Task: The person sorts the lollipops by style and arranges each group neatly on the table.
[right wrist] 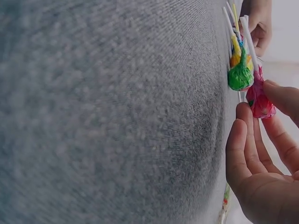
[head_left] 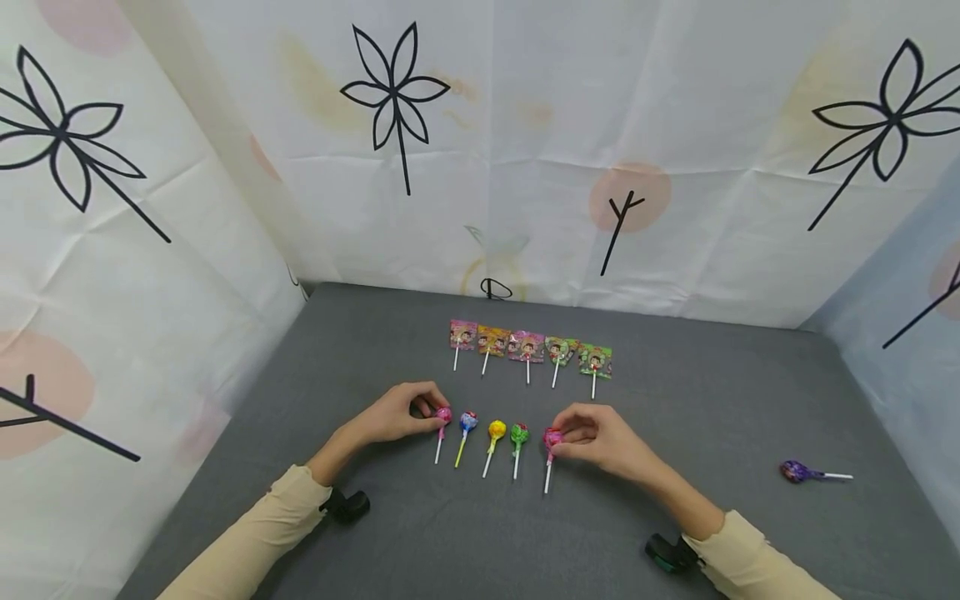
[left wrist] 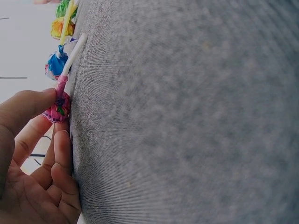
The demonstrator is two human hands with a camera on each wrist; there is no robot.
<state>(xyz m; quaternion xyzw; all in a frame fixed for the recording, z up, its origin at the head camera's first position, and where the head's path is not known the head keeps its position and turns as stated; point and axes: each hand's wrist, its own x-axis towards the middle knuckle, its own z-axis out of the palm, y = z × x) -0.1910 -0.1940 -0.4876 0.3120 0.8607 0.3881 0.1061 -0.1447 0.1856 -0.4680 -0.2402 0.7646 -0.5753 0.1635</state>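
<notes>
My left hand (head_left: 401, 412) pinches the wrapped head of a pink lollipop (left wrist: 58, 108) at the left end of a row. Beside it lie a blue lollipop (head_left: 468, 422), a yellow lollipop (head_left: 497, 430) and a green lollipop (head_left: 519, 434), sticks toward me. At the row's right end, my right hand (head_left: 600, 437) holds another pink lollipop (right wrist: 260, 99) by its head between thumb and fingers. Its white stick points toward me too. In the right wrist view the green lollipop sits just behind this pink one.
Farther back on the grey table (head_left: 360, 333) is a row of several flat-packet lollipops (head_left: 527, 347). A purple lollipop (head_left: 797, 472) lies apart at the far right, stick pointing right. Patterned white cloth (head_left: 540, 167) hangs behind the table and at both sides.
</notes>
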